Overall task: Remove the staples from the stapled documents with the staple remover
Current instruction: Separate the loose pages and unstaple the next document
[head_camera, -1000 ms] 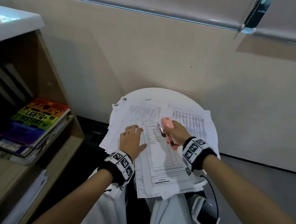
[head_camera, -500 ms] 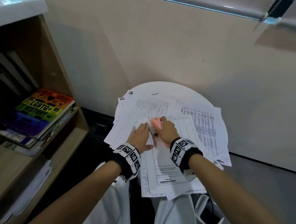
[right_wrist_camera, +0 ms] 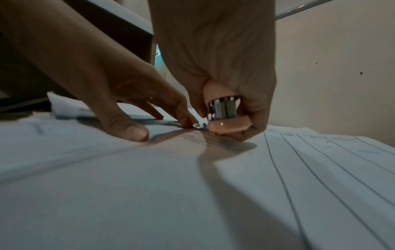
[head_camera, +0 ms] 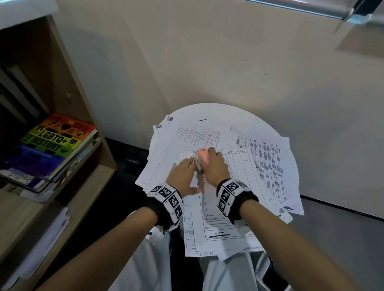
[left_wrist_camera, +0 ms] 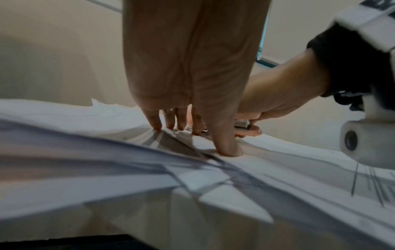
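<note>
A loose pile of printed documents [head_camera: 226, 224] covers the small round white table [head_camera: 224, 112]. My right hand [head_camera: 214, 169] grips a pink staple remover [head_camera: 202, 156] with metal claws, its tip down at the top-left corner of the uppermost form. In the right wrist view the pink staple remover [right_wrist_camera: 226, 116] touches the paper, with a small shiny staple [right_wrist_camera: 197, 126] just left of it. My left hand [head_camera: 182, 176] presses flat on the sheets beside it, fingers [left_wrist_camera: 158, 121] and thumb spread on the documents [left_wrist_camera: 107, 152].
A wooden bookshelf [head_camera: 60, 119] stands at the left, holding a rainbow-coloured book [head_camera: 51, 145] and stacked papers. A beige wall [head_camera: 237, 58] rises just behind the table. My white-clad legs [head_camera: 227, 280] are under the near edge, where some sheets overhang.
My right hand has brought the staple remover left and down onto the top-left corner of the form. My left hand has slid forward beside it.
</note>
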Tool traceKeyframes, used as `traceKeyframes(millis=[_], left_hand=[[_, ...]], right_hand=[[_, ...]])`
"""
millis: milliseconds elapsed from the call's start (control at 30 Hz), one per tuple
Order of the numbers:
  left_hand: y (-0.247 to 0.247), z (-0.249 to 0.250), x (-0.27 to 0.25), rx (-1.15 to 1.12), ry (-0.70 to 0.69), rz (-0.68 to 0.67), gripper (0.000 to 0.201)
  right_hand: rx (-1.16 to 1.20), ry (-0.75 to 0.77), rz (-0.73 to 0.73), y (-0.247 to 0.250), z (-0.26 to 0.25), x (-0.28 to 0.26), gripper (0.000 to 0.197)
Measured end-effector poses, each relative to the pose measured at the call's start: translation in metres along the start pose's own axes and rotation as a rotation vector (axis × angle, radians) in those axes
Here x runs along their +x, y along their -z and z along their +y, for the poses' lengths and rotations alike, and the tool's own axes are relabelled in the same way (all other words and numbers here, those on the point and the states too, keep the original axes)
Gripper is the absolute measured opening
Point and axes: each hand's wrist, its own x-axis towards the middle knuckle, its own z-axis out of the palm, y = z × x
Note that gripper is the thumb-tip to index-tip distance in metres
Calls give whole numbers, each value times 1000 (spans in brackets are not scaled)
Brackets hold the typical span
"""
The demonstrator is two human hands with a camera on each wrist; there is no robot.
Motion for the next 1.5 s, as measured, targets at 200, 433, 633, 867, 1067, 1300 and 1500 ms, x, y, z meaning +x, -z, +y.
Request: traceKeyframes(millis=[200,433,633,867,1067,1300,1500], left_hand=[[-3,-7,-1,-36,-43,5,64],[-6,-8,5,5,-50,12,68],[-4,9,13,198,82,-15,65],[-18,63,34,247,153,-7,80],[-30,78,42,193,47,-133,81],[-12,69,44,224,-41,-243,93],[-10,71,56,211,-59,-279,99]], right_hand=[[-50,14,37,0,-7,4,40],[77,-14,60,2,-22,14,44],[127,-60,110,28,16,3,43],[164,-190,148,57,81,-11,49],[255,-215,126,52,94,-8,41],[287,-234,58,42,90,-28,40],[152,-170,112,47,74,-6,42]])
